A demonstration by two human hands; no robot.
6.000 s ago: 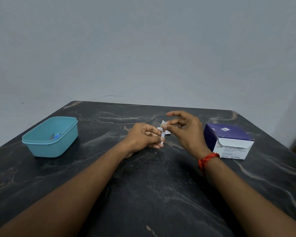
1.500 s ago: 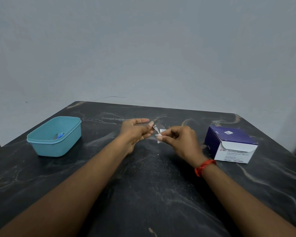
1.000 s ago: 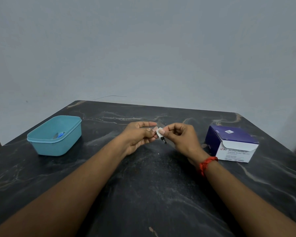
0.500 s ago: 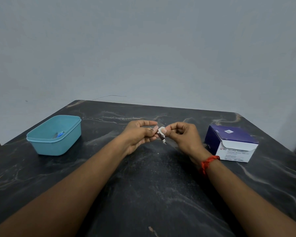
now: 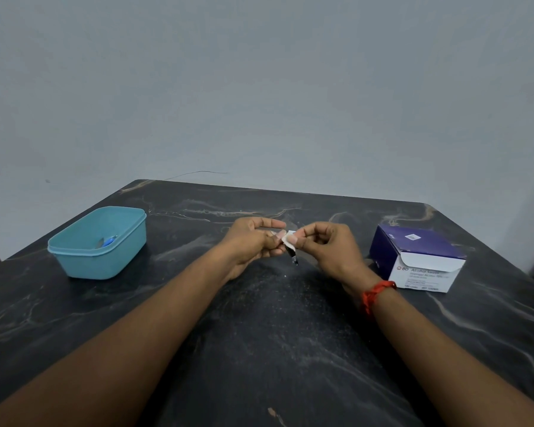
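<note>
Both hands meet above the middle of the dark marble table (image 5: 259,349). My left hand (image 5: 253,245) pinches a small metal nail clipper (image 5: 292,254), whose dark lower end hangs down between the hands. My right hand (image 5: 327,251) pinches a small white swab (image 5: 289,236) against the clipper's upper part, with the other fingers curled. A red thread band sits on the right wrist.
A teal plastic tub (image 5: 96,241) stands at the left with a small blue item inside. A purple and white box of alcohol swabs (image 5: 416,257) stands at the right with its flap open. A grey wall rises behind the table's far edge.
The hands came together from slightly apart. The right hand brought the white swab onto the clipper, and the clipper's free end now points down instead of up.
</note>
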